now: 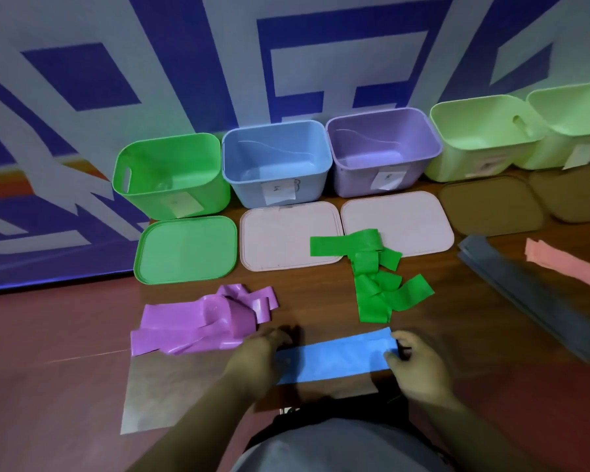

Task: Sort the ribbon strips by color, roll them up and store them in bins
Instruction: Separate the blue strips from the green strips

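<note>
While the right hand point(414, 361) pinches the right end of the blue strip point(334, 359) between thumb and bent fingers, the left hand point(263, 349) lies over its left end with fingers bent down; they are blurred, so I cannot tell whether they clamp it or only press. The strip is flat, unrolled, matt and smooth, stretched between the two hands on the brown surface point(457, 335); its near edge overlaps a pale sheet point(171, 386).

Just beside the left hand and a little beyond lies the purple pile point(198, 325), glossy strips crumpled over one another; beyond the strip's right end sits the green pile point(375, 287), matt strips folded and crossed, the farthest reaching onto the pale pink lids point(280, 240); to the right lie long grey strips point(525, 301) stacked flat, with a pink strip point(559, 264) beyond them.

Farther back a green lid point(184, 250) lies left of the pink ones and brown lids point(491, 206) to their right; behind the lids a row of open bins stands against the wall: green bin point(140, 195), blue bin point(242, 189), purple bin point(351, 182) and pale green bins point(457, 161); the first three show a paper label in front.
</note>
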Motion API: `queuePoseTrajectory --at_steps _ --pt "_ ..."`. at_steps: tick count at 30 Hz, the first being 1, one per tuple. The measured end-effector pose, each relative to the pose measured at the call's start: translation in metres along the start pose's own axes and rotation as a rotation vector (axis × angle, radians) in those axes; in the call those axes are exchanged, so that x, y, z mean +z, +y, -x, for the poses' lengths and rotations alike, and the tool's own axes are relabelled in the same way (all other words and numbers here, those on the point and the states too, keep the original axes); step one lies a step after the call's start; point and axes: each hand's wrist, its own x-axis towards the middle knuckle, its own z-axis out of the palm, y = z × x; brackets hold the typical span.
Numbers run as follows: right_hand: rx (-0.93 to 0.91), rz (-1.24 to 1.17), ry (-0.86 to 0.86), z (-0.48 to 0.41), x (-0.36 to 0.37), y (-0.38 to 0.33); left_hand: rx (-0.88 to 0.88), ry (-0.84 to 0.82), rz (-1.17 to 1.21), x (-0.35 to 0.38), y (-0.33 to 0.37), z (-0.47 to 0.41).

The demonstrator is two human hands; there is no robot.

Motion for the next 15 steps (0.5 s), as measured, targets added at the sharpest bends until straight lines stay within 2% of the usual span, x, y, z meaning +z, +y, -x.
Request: queuePoseTrajectory --at_steps 9,15 --pt "-0.08 -0.021 -0.035 -0.027 -0.038 -0.007 -0.018 0.031 0.027 0.004 0.046 -0.03" --pt "-0.109 0.003 0.014 -0.063 -0.074 -0.005 0.001 0.003 0.128 0.003 0.092 -0.068"
